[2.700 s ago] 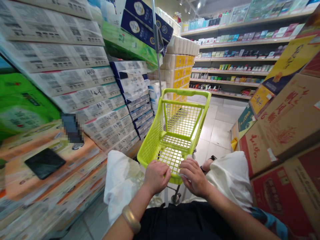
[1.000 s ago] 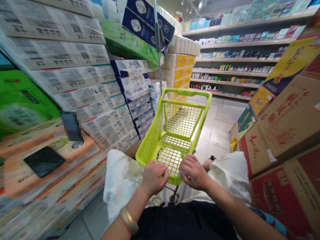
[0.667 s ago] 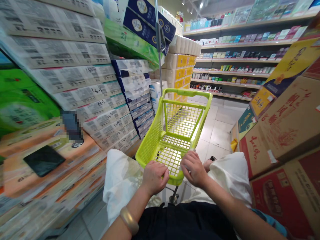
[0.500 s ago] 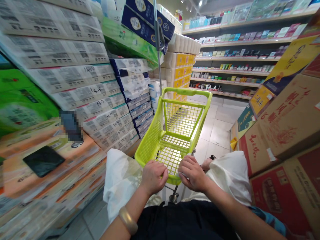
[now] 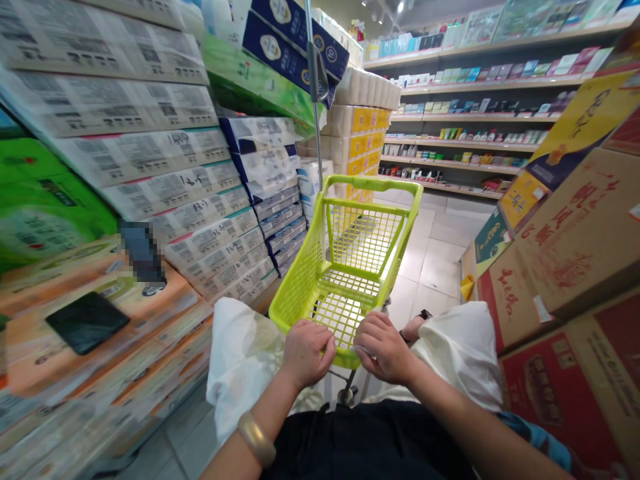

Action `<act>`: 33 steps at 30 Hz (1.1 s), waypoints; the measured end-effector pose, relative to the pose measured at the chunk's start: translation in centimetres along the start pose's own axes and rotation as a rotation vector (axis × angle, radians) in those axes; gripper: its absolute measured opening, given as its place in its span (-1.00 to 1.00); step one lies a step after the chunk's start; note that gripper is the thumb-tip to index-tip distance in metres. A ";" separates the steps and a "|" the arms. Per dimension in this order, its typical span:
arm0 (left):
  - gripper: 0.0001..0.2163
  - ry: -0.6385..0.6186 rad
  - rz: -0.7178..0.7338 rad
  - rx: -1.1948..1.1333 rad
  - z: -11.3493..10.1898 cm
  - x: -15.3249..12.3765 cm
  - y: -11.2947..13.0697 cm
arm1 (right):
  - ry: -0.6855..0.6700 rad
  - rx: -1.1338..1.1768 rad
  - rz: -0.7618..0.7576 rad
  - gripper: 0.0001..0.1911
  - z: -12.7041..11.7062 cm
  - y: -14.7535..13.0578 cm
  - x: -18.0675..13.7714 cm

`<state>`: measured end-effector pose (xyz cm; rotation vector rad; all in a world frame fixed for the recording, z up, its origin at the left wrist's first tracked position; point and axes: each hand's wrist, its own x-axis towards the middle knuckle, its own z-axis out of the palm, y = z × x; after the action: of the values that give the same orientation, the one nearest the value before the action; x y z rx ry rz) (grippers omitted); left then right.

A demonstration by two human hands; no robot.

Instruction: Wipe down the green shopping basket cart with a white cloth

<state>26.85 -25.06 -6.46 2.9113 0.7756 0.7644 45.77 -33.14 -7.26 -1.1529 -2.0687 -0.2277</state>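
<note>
A small lime-green shopping cart (image 5: 295, 287) with a lattice basket stands between my knees, and nothing lies in its basket. My left hand (image 5: 309, 352) is closed over the left part of the near rim, knuckles up. Around the right part of that rim my right hand (image 5: 383, 347) is closed too, its thumb toward me. A short stretch of rim shows between the two hands. From the cart's far left corner a thin metal pole (image 5: 320, 143) rises, with a grey clip (image 5: 317, 73) on it. One caster (image 5: 347, 395) shows below the near end.
Stacked tissue packs (image 5: 200, 200) rise on the left. Before them a dark flat device (image 5: 88, 323) lies on orange packs (image 5: 165, 313). Cardboard cartons (image 5: 575, 247) line the right side. Shelves (image 5: 450, 120) of small goods stand ahead, beyond a tiled floor (image 5: 427, 260).
The cart has tilted or shifted very slightly to the left at its far right edge, and my right hand moved a little left with it. Both hands keep their hold.
</note>
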 end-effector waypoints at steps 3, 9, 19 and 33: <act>-0.70 -0.008 -0.006 -0.003 -0.1 0.0 0.0 | 0.022 -0.041 0.069 -0.85 -0.8 2.9 0.7; -0.70 -0.005 -0.018 0.006 0.2 0.0 0.1 | 0.120 -0.031 0.224 -0.85 -1.0 4.1 1.2; -0.70 -0.005 -0.002 0.013 0.1 -0.2 -0.3 | -0.011 -0.048 0.054 -0.84 -0.5 2.3 0.6; -0.71 -0.064 -0.039 -0.011 -0.7 -0.2 -2.9 | 0.120 -0.104 0.280 -0.77 0.3 3.7 2.5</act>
<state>25.05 -22.72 -6.41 2.8859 0.8173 0.6671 47.71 -29.17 -6.50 -1.4397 -1.7853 -0.2633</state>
